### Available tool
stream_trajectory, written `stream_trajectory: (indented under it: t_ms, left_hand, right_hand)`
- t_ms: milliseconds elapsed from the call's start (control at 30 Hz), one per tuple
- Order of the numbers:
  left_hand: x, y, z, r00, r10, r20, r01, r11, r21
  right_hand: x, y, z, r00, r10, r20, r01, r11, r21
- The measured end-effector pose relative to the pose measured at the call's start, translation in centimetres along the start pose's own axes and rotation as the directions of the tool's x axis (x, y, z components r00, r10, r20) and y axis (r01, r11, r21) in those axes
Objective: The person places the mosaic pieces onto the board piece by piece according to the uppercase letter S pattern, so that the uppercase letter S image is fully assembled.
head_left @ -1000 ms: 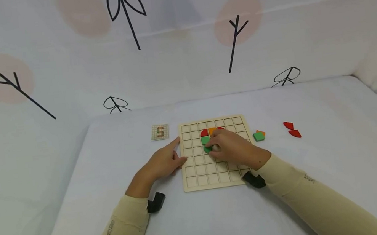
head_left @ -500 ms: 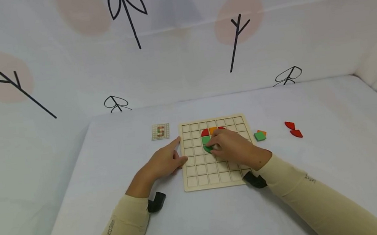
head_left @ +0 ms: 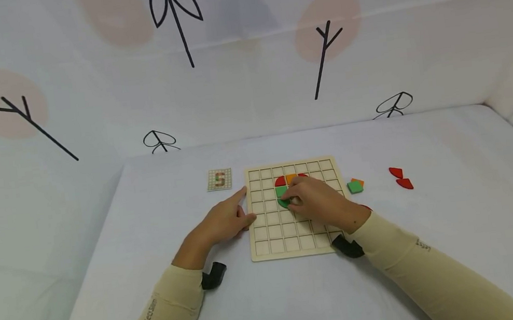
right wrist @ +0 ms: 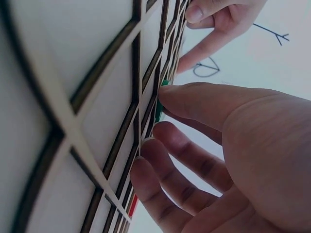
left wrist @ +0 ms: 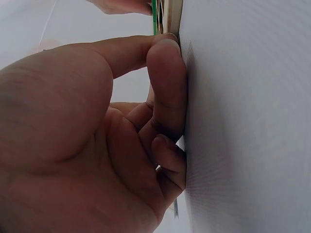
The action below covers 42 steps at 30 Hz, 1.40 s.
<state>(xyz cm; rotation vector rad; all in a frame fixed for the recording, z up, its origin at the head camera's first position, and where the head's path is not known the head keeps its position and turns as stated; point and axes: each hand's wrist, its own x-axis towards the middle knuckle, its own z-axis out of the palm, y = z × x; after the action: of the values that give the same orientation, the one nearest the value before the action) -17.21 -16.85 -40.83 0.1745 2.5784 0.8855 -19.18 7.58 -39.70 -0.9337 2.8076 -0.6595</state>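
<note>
A pale wooden grid board (head_left: 262,246) lies flat on the white-covered table. My right hand (head_left: 317,200) is over its middle, thumb and finger pinching a green quarter-circle tile (head_left: 283,204) at a cell just below a green square tile (head_left: 282,192). In the right wrist view the thumb meets the green edge of that tile, while the other fingers bend close to the grid. Above sit a red quarter-circle tile (head_left: 279,181), an orange square tile (head_left: 291,178) and another red tile partly behind my hand. My left hand (head_left: 220,221) touches the board's left edge with extended index finger and thumb.
Left of the board lies a small pattern card (head_left: 219,180). To its right, a loose green tile (head_left: 355,187) overlaps an orange tile (head_left: 358,181). Red quarter-circle tiles (head_left: 404,184) lie farther right, and a red piece (head_left: 366,207) peeks out beside my right wrist.
Both hands stay almost in place. The red piece beside my right wrist shows a little more now, and the whole view has shifted very slightly.
</note>
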Motion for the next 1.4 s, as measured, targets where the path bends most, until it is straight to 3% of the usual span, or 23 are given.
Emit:
stream_trajectory:
  t_ms: [600,867,1100,1267,1400]
  left_hand:
    - [-0.2,0.2,-0.1,1.0,0.002,-0.001,-0.002,1.0,-0.005]
    - [-0.1,0.0,0.0,1.0,0.019,-0.004,-0.019,1.0,0.006]
    - [0.0,0.4,0.1,1.0,-0.009,-0.012,0.01,1.0,0.016]
    - [-0.2,0.4,0.2,1.0,-0.028,-0.004,0.028,1.0,0.011]
    - [-0.2,0.4,0.3,0.999,-0.037,-0.013,0.037,0.999,0.005]
  right_hand:
    - [-0.2,-0.1,-0.1,1.0,0.0,0.003,0.0,1.0,0.013]
    - [-1.6,0.0,-2.5,0.999,-0.019,-0.034,0.018,0.999,-0.032]
    - [-4.6,3.0,-5.0,0.994,0.055,-0.099,-0.063,0.995,-0.078]
    - [-6.8,5.8,-6.0,0.985,0.106,-0.135,-0.113,0.993,-0.044]
    - [-7.7,7.6,-6.4,0.982,0.151,-0.116,-0.152,0.988,-0.006]
